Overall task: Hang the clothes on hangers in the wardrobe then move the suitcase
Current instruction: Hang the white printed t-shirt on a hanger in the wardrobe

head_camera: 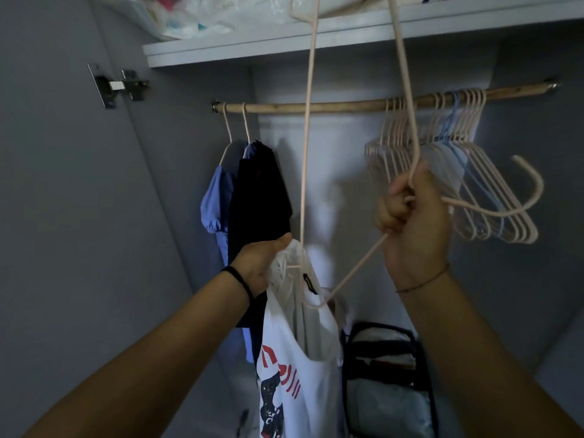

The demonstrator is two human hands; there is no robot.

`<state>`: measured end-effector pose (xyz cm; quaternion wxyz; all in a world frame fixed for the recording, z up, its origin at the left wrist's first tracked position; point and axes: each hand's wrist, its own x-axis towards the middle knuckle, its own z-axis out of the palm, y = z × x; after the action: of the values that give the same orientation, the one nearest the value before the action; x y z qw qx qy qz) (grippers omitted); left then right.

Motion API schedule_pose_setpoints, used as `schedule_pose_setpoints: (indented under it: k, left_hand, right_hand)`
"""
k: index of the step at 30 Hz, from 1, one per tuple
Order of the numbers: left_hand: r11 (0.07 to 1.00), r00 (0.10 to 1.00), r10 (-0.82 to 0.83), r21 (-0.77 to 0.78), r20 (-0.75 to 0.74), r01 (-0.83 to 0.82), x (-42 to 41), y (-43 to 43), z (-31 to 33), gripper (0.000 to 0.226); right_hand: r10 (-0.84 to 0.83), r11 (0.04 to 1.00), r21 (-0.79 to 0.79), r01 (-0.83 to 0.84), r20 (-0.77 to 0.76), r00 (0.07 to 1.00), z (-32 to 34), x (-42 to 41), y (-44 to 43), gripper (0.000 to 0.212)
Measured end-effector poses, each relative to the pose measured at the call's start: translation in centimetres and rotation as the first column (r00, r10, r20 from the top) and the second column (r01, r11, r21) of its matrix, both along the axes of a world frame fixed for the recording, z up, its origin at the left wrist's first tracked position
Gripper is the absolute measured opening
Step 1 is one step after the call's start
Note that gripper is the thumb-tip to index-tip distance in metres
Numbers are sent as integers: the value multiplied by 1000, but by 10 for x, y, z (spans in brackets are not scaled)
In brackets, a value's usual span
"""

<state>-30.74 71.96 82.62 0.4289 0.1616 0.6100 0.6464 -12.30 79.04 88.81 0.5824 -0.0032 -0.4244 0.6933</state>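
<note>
My right hand (414, 219) grips a pale pink hanger (308, 121) at its neck, with the hook sticking out to the right. One end of the hanger sits inside the collar of a white T-shirt (300, 358) with a red and black print. My left hand (262, 263) holds the shirt's collar fabric, thumb on top. The shirt hangs down between my arms, in front of the wardrobe rail (347, 104). No suitcase is in view.
A blue garment (216, 203) and a black garment (259, 197) hang at the rail's left end. Several empty pink hangers (458, 172) bunch at the right. A shelf (316, 39) with bags lies above. A black-framed storage bag (385, 374) stands on the wardrobe floor. The door hinge (121, 86) is at left.
</note>
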Motion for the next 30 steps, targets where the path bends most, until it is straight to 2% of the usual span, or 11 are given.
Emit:
schedule_pose_setpoints:
  k: [4,6,8,11,13,16,19,23,25,27,30]
  left_hand:
    - [999,999,-28,48,28,26,-9,-7,8,23]
    - [996,998,-49,76,46,45,-16,-13,16,18]
    - [994,996,-50,97,68,43,-27,-20,23,16]
    - [993,999,21,115,48,-26,-47,-28,27,32]
    - [986,996,70,148,63,-79,-57,-30,25,44]
    - [984,992,103,138,69,-112,-55,-37,20,24]
    - [990,997,64,129,-39,-59,-59,-42,10,15]
    - [980,970,165,139,-177,-141,-61,-41,4,10]
    - [980,966,160,148,-200,-132,-59,-41,5,11]
    - [982,963,153,145,-223,-122,-58,-41,5,12]
    - [978,958,181,143,-224,-151,-53,-40,5,9]
  right_hand:
    - [75,997,-40,-71,102,992,-29,-18,-3,50]
    - [80,997,-25,-76,279,957,-54,-23,2,54]
    - [21,995,77,-70,512,859,-80,-22,7,55]
    - [18,983,122,-138,681,732,-103,-12,13,49]
    - [-19,980,148,-133,734,678,-103,-3,18,47]
    - [-85,964,220,-147,784,615,-96,9,28,52]
    - [-111,936,270,-226,834,540,-92,19,34,53]
    - [-56,941,208,-268,873,484,-93,28,40,47]
    - [-65,943,204,-262,887,457,-92,31,42,47]
    - [-122,946,238,-222,892,435,-91,34,45,49]
    - [-268,921,352,-166,882,387,-89,39,47,66]
